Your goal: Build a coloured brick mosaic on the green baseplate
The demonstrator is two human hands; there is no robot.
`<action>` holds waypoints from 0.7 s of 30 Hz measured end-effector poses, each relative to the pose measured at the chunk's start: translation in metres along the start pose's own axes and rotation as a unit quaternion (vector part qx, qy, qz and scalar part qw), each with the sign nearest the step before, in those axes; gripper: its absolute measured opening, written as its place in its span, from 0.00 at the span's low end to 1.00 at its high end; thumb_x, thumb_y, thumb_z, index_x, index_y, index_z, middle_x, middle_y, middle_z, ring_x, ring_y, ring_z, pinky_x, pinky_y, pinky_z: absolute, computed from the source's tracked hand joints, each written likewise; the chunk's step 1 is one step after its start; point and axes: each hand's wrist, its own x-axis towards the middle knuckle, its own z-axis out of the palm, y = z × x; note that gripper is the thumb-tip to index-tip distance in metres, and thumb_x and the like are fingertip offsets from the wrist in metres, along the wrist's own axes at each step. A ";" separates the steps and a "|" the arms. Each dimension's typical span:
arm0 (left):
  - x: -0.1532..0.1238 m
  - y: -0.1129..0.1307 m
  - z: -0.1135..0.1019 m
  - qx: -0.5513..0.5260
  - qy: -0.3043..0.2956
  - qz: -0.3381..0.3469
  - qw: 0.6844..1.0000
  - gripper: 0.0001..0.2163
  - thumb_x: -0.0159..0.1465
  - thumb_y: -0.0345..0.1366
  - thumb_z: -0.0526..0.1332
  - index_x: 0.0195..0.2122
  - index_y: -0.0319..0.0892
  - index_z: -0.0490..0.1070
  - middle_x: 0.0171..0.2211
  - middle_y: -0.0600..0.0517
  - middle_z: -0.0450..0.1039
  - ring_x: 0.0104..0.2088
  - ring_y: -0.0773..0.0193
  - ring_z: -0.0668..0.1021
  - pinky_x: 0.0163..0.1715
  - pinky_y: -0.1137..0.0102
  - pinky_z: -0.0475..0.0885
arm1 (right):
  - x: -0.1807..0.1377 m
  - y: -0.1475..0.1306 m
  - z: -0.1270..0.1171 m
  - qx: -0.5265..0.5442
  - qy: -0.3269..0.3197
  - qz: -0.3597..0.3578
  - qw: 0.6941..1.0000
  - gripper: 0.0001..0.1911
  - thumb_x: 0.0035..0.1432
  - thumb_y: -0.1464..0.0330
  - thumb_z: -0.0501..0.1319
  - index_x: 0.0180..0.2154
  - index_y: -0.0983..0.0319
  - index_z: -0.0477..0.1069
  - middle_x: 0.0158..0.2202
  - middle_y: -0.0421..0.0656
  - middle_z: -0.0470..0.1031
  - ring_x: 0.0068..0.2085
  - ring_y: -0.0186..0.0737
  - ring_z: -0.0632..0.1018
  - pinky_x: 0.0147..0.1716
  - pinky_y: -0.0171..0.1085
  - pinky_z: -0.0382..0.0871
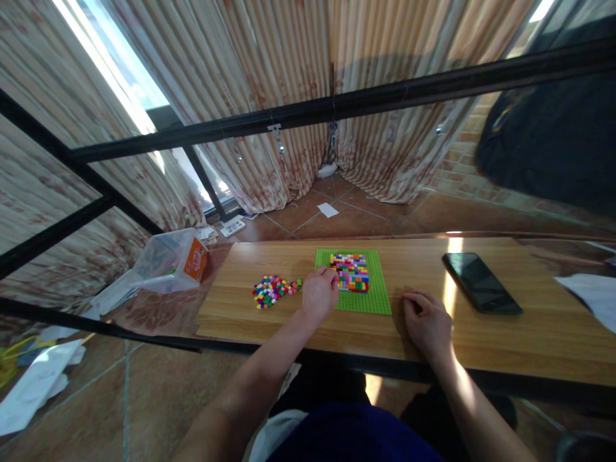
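My left hand (pixel 320 292) is closed in a pinch at the left side of a block of multicoloured toy bricks (pixel 353 274). Whatever the fingertips hold, if anything, is too small and hidden to make out. The block sits on a green studded baseplate (pixel 380 298), and my hand covers part of the plate's left side. Left of this hand, a pile of small loose bricks (pixel 272 290) lies on the table. My right hand (pixel 428 324) rests on the wood to the right of the baseplate, fingers curled in, with nothing visible in them.
A black smartphone (pixel 481 282) lies on the wooden table (pixel 231 321) at the right, near white paper (pixel 591 295). On the floor to the left stands a clear plastic box (pixel 166 256) with an orange label. A black metal bar (pixel 385 99) crosses beyond the table.
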 end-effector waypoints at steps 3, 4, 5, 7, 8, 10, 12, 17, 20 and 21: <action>-0.001 0.000 0.002 -0.025 0.019 -0.008 0.999 0.07 0.63 0.26 0.60 0.38 0.43 0.75 0.40 0.49 0.75 0.40 0.60 0.77 0.43 0.67 0.73 | 0.000 0.001 0.000 -0.005 -0.004 -0.004 1.000 0.14 0.60 0.62 0.55 0.33 0.60 0.78 0.39 0.49 0.79 0.42 0.46 0.78 0.45 0.45 0.72; -0.002 -0.001 0.002 -0.031 0.023 -0.007 0.999 0.07 0.63 0.26 0.59 0.38 0.42 0.75 0.39 0.49 0.75 0.40 0.61 0.77 0.43 0.67 0.73 | 0.000 0.001 0.000 -0.007 -0.005 -0.004 1.000 0.14 0.60 0.62 0.55 0.33 0.60 0.79 0.39 0.49 0.79 0.42 0.46 0.78 0.45 0.45 0.72; -0.003 -0.001 0.003 -0.037 0.025 -0.003 0.999 0.07 0.63 0.26 0.59 0.37 0.42 0.75 0.39 0.49 0.75 0.40 0.61 0.77 0.43 0.67 0.73 | 0.000 0.002 0.000 -0.010 -0.006 -0.005 1.000 0.15 0.60 0.62 0.55 0.33 0.60 0.79 0.39 0.49 0.79 0.42 0.46 0.78 0.46 0.45 0.72; -0.004 -0.003 0.004 -0.047 0.027 0.011 0.998 0.07 0.64 0.26 0.59 0.36 0.42 0.75 0.38 0.49 0.75 0.40 0.61 0.77 0.44 0.68 0.74 | -0.001 0.002 0.000 -0.010 -0.006 -0.005 1.000 0.15 0.60 0.62 0.55 0.34 0.61 0.79 0.39 0.49 0.79 0.42 0.46 0.78 0.46 0.45 0.72; -0.005 -0.004 0.005 -0.051 0.027 0.019 0.998 0.07 0.64 0.26 0.59 0.35 0.42 0.76 0.38 0.49 0.75 0.40 0.62 0.77 0.44 0.68 0.74 | -0.001 0.002 0.000 -0.009 -0.006 -0.006 1.000 0.15 0.60 0.62 0.55 0.34 0.61 0.79 0.39 0.49 0.79 0.42 0.46 0.78 0.46 0.45 0.72; -0.006 -0.007 0.007 -0.049 0.028 0.036 0.998 0.08 0.66 0.27 0.58 0.36 0.41 0.76 0.39 0.49 0.75 0.41 0.62 0.77 0.45 0.68 0.74 | -0.001 0.002 0.000 -0.007 -0.007 -0.004 1.000 0.15 0.60 0.62 0.55 0.34 0.61 0.79 0.39 0.49 0.79 0.42 0.46 0.77 0.46 0.45 0.72; -0.009 -0.010 0.010 -0.038 0.026 0.051 0.998 0.09 0.68 0.28 0.57 0.37 0.42 0.77 0.40 0.48 0.76 0.41 0.62 0.78 0.46 0.67 0.75 | -0.001 0.001 0.000 -0.008 -0.008 0.000 1.000 0.15 0.60 0.61 0.55 0.34 0.61 0.79 0.40 0.49 0.79 0.43 0.46 0.77 0.46 0.45 0.72; -0.018 -0.018 0.019 -0.023 0.056 0.080 0.995 0.11 0.70 0.32 0.54 0.45 0.43 0.76 0.46 0.47 0.75 0.47 0.61 0.77 0.51 0.64 0.75 | -0.001 0.002 0.000 -0.008 -0.007 -0.001 1.000 0.15 0.60 0.61 0.55 0.33 0.60 0.79 0.40 0.48 0.79 0.42 0.47 0.78 0.46 0.46 0.72; -0.022 -0.020 0.023 -0.020 0.065 0.090 0.994 0.12 0.71 0.32 0.53 0.47 0.43 0.75 0.48 0.46 0.74 0.49 0.60 0.77 0.53 0.63 0.75 | -0.001 0.002 0.000 -0.011 -0.009 -0.001 1.000 0.15 0.60 0.62 0.55 0.33 0.60 0.79 0.40 0.48 0.79 0.42 0.46 0.78 0.45 0.45 0.73; -0.023 -0.021 0.025 -0.021 0.065 0.093 0.993 0.12 0.71 0.31 0.52 0.48 0.42 0.75 0.48 0.45 0.74 0.49 0.59 0.76 0.53 0.63 0.75 | -0.001 0.002 0.000 -0.011 -0.010 -0.001 1.000 0.15 0.60 0.62 0.55 0.33 0.60 0.79 0.40 0.49 0.79 0.42 0.46 0.78 0.45 0.45 0.73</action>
